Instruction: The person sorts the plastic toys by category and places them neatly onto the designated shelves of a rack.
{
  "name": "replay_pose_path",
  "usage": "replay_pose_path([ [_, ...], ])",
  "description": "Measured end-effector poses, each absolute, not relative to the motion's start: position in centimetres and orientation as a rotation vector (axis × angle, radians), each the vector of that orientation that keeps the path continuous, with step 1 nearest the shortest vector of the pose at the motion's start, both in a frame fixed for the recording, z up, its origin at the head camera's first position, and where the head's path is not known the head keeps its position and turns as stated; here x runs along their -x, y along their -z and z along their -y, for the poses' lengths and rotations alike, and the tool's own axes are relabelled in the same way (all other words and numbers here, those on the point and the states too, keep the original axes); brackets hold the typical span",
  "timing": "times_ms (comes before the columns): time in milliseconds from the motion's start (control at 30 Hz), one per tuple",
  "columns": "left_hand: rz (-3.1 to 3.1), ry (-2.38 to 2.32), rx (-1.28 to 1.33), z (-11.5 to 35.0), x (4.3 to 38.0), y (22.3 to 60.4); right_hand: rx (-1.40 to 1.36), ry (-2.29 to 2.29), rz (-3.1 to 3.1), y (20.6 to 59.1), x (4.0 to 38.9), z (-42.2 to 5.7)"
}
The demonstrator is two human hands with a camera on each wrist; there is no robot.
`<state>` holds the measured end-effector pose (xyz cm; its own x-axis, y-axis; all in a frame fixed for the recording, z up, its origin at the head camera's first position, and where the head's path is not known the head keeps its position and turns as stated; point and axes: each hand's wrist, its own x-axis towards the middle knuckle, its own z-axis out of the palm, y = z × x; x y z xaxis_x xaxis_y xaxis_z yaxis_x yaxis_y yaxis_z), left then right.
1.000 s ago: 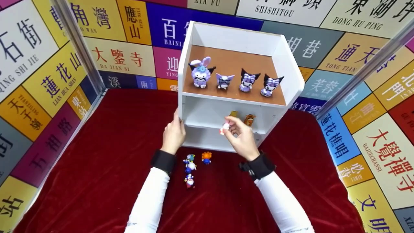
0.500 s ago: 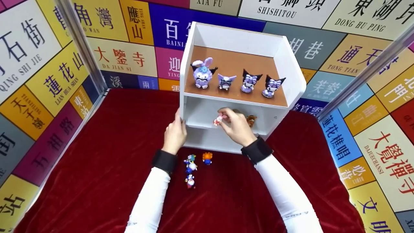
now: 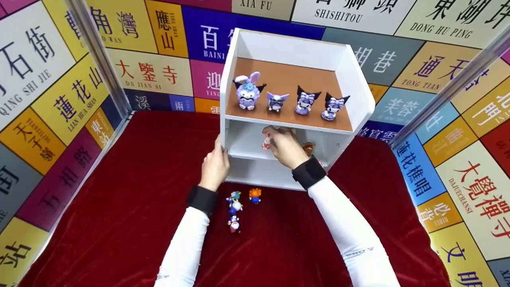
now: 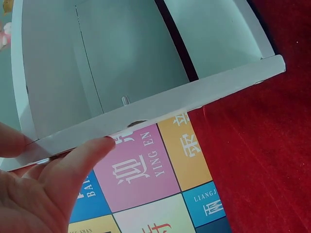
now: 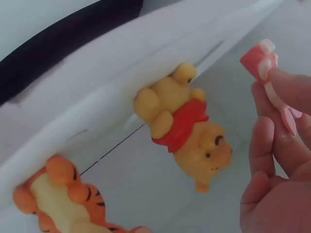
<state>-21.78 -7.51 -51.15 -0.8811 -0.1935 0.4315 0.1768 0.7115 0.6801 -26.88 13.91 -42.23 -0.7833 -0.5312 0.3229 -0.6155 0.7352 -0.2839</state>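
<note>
My right hand (image 3: 289, 147) pinches a small pink-and-white figurine (image 3: 266, 142) inside the middle compartment of a white display shelf (image 3: 360, 87). In the right wrist view the figurine hangs off my thumb and fingers, with its pink part (image 5: 252, 61) outward. A Winnie the Pooh figurine (image 5: 184, 124) in a red shirt stands on the board there, hidden behind my right hand in the head view. Beside it stands a Tigger figurine (image 3: 308, 148), orange with dark stripes. My left hand (image 3: 215, 167) grips the shelf's left side panel, thumb and finger on either face of its edge (image 4: 92, 128).
Along the brown top board stand several purple figurines, a rabbit-eared one (image 3: 248, 93) leftmost. On the red cloth (image 3: 131, 223) before the shelf lie an orange-and-blue figurine (image 3: 255, 195), blue-and-white ones (image 3: 236, 205) and a red-and-white one (image 3: 234, 225). Patterned walls (image 3: 151, 71) stand behind.
My right hand has carried the pink-and-white figurine left and up, deeper into the middle compartment. My left hand has stayed on the side panel.
</note>
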Motion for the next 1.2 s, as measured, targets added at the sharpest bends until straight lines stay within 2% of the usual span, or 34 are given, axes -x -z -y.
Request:
replay_pose_path([
  [667, 2.441, 1.059, -0.005, 7.6, 21.8, 51.2, -0.921, -0.500, 2.612, 43.5, 27.4, -13.3],
  [1200, 2.460, 1.061, -0.010, 7.7, 21.8, 51.2, -0.841, -0.539, 2.625, 43.0, 26.4, -13.5],
])
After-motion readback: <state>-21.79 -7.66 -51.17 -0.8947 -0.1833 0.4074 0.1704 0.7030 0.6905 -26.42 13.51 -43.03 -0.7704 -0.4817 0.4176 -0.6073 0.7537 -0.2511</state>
